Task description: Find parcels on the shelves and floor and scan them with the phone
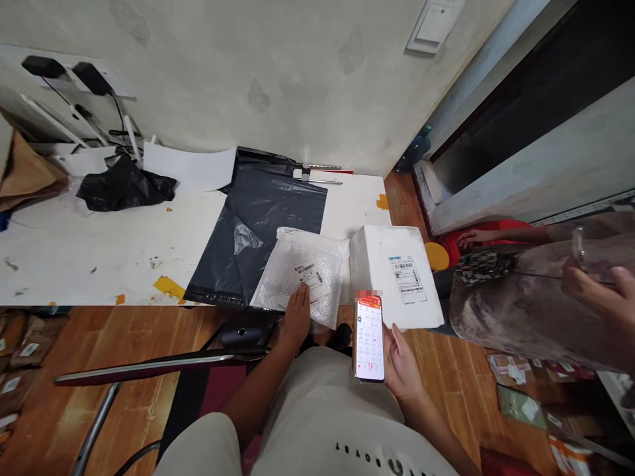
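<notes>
My left hand point(297, 316) lies on the near part of a clear bubble-wrap mailer point(325, 261), fingers stretched out beside its white shipping label point(311, 283). The thumb of that hand is hidden. My right hand point(403, 365) is closed around a smartphone point(370, 340), its lit screen facing up with rows of small icons. Just behind the phone stands a white box point(380, 258) with a shipping label point(407, 279) on it. Partly beneath the mailer, a dark grey plastic mailing bag point(278, 205) is spread on the white table point(99, 261).
Left on the table are a crumpled black bag point(126, 185), a white sheet point(191, 168) and a brown paper bag point(30, 168). Another person's hand point(598, 291) holds something at right. Below, a metal-edged chair part point(163, 367) and several parcels point(516, 373) occupy the floor area.
</notes>
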`<control>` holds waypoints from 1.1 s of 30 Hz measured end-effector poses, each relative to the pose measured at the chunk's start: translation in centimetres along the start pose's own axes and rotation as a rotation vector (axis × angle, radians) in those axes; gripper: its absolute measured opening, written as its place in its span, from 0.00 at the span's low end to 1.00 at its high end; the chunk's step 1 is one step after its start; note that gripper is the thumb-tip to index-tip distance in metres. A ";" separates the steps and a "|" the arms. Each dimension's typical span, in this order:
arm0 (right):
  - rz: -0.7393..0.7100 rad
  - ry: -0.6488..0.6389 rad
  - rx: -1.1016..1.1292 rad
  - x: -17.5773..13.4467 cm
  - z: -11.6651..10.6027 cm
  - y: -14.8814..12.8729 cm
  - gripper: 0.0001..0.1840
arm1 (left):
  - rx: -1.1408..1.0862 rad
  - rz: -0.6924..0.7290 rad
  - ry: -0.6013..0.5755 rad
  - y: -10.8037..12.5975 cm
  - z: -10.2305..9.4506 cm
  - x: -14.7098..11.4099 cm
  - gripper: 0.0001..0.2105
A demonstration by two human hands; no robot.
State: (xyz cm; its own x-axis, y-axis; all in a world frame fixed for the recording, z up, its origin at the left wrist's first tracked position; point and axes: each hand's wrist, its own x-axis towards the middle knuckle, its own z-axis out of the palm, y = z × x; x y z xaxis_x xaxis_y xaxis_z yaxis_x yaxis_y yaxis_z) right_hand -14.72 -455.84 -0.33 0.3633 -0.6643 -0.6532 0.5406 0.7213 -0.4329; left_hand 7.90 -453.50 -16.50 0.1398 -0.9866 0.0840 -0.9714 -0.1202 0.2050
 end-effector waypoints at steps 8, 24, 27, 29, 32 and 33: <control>0.004 0.005 -0.041 0.7 0.7 0.5 0.20 | -0.022 0.071 -0.017 -0.4 -0.3 0.4 0.32; 0.036 -0.012 -0.087 1.2 1.9 0.3 0.21 | -0.011 0.059 -0.040 -0.3 -0.7 0.8 0.30; 0.045 -0.022 -0.100 1.3 1.8 0.3 0.21 | -0.007 0.064 -0.044 -0.2 -1.0 0.9 0.30; 0.049 -0.025 -0.084 1.4 1.8 0.3 0.20 | -0.006 0.074 -0.050 -0.2 -1.1 0.9 0.29; 0.047 -0.031 -0.051 1.3 1.8 0.3 0.18 | -0.005 0.085 -0.060 -0.2 -1.1 1.1 0.29; 0.045 -0.033 -0.046 1.3 1.9 0.2 0.18 | -0.005 0.086 -0.064 -0.2 -1.1 1.1 0.29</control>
State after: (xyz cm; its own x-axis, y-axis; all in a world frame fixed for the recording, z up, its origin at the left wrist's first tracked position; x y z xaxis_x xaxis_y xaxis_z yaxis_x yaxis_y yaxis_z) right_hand -12.71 -456.91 -0.05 0.4115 -0.6364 -0.6524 0.4881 0.7584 -0.4320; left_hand 8.46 -454.48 -15.41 0.0435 -0.9983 0.0391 -0.9783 -0.0347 0.2041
